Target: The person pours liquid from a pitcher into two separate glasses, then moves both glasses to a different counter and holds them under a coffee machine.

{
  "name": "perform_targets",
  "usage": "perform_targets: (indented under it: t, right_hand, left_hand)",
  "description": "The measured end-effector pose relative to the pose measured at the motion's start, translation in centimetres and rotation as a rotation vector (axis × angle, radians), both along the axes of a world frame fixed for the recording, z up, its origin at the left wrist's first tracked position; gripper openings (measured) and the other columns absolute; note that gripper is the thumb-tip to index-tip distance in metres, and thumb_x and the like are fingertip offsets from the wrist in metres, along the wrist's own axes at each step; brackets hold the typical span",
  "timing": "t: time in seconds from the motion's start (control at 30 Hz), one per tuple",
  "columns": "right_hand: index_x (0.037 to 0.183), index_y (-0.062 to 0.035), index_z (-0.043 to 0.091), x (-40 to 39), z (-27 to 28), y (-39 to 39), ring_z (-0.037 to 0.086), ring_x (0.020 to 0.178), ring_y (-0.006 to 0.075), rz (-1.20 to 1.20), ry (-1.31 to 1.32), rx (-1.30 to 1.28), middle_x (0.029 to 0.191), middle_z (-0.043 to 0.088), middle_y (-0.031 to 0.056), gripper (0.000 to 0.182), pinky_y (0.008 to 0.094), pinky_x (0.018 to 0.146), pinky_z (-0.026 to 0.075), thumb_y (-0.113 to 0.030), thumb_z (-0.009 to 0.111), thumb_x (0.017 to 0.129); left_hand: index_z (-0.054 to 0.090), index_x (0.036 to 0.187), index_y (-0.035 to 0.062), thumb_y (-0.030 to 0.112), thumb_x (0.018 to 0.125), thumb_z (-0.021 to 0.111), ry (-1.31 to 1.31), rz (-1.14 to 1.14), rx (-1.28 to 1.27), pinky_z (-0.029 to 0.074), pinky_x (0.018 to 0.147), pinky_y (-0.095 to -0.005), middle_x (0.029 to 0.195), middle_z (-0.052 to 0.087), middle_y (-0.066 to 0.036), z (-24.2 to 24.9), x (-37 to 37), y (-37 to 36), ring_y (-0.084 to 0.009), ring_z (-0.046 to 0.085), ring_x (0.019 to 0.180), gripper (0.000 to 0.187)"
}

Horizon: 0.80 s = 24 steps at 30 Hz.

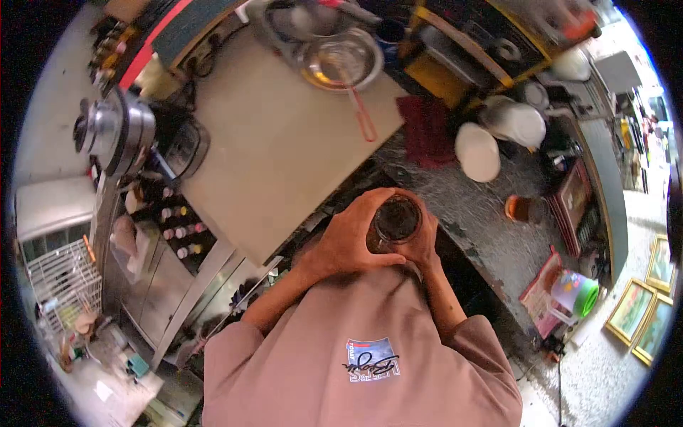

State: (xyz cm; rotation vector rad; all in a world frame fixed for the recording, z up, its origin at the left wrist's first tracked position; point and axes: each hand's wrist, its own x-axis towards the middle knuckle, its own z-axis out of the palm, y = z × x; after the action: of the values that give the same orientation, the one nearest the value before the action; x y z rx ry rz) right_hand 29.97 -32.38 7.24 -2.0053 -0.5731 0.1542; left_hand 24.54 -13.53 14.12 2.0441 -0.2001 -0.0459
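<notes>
A round glass with dark contents is held between both hands, close in front of my chest, and I look down into its rim. My left hand curves around its left side, thumb along the near edge. Around the right side wraps my right hand, partly hidden by the glass. Just beyond them are the corner of the pale countertop and the dark worktop.
A metal strainer bowl with a red-handled utensil stands at the back. To the right are a dark red cloth, a white bowl, a glass of amber drink and a green-and-white cup. A blender-like appliance is at left.
</notes>
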Motion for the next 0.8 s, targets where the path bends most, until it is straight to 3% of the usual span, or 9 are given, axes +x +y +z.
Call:
perform_targets:
  t: [0.13, 0.23, 0.37, 0.43, 0.6, 0.8]
  right_hand:
    - [0.135, -0.0089, 0.055, 0.6, -0.7, 7.5, 0.067, 0.116, 0.0322, 0.171, 0.000, 0.021, 0.127, 0.068, 0.0139, 0.088, 0.0425, 0.097, 0.054, -0.032, 0.092, 0.058]
    - [0.137, -0.0079, 0.053, 0.9, -1.7, 12.8, 0.065, 0.118, 0.0348, 0.393, 0.112, 0.037, 0.129, 0.066, 0.0151, 0.081, 0.0433, 0.097, 0.054, -0.031, 0.087, 0.067]
    - [0.138, -0.0082, 0.052, 0.3, -3.5, 19.7, 0.065, 0.118, 0.0360, 0.564, -0.048, 0.073, 0.131, 0.064, 0.0166, 0.082, 0.0448, 0.097, 0.054, -0.031, 0.087, 0.068]
    - [0.138, -0.0084, 0.051, -0.2, -3.8, 22.5, 0.064, 0.119, 0.0360, 0.642, -0.001, 0.092, 0.131, 0.064, 0.0165, 0.082, 0.0453, 0.098, 0.053, -0.031, 0.087, 0.067]
    - [0.139, -0.0094, 0.048, -2.2, -4.6, 28.9, 0.061, 0.122, 0.0368, 0.813, 0.103, 0.073, 0.132, 0.063, 0.0151, 0.082, 0.0471, 0.099, 0.052, -0.028, 0.086, 0.068]
    - [0.138, -0.0104, 0.046, -4.1, -6.4, 33.8, 0.062, 0.117, 0.0389, 0.883, 0.040, 0.078, 0.126, 0.065, 0.0158, 0.081, 0.0489, 0.093, 0.053, -0.025, 0.085, 0.069]
  left_hand:
    - [0.037, 0.149, 0.0039, 0.040, 0.069, 0.092, 0.006, 0.248, 0.020, 0.041, 0.113, -0.0441, 0.146, 0.049, -0.020, -1.2, -2.4, 4.6, -0.0357, 0.051, 0.135, 0.104]
    - [0.036, 0.149, 0.0036, 0.033, 0.070, 0.092, 0.061, 0.472, 0.044, 0.044, 0.111, -0.0427, 0.143, 0.052, -0.020, -2.1, -4.6, 7.6, -0.0345, 0.054, 0.131, 0.101]
    - [0.038, 0.147, 0.0037, 0.024, 0.073, 0.089, 0.031, 0.746, 0.094, 0.047, 0.108, -0.0423, 0.140, 0.054, -0.019, -2.8, -6.7, 11.4, -0.0341, 0.057, 0.128, 0.093]
    - [0.039, 0.146, 0.0045, 0.018, 0.074, 0.087, 0.057, 0.868, 0.082, 0.049, 0.106, -0.0426, 0.141, 0.053, -0.018, -2.8, -7.9, 13.0, -0.0342, 0.057, 0.128, 0.088]
    - [0.039, 0.146, 0.0050, 0.017, 0.073, 0.087, 0.064, 1.032, 0.085, 0.048, 0.107, -0.0425, 0.141, 0.054, -0.018, -4.1, -10.8, 16.9, -0.0342, 0.058, 0.128, 0.088]
    - [0.039, 0.146, 0.0062, 0.013, 0.072, 0.088, 0.090, 1.133, 0.034, 0.047, 0.108, -0.0428, 0.140, 0.055, -0.017, -5.3, -13.0, 20.6, -0.0335, 0.057, 0.128, 0.090]
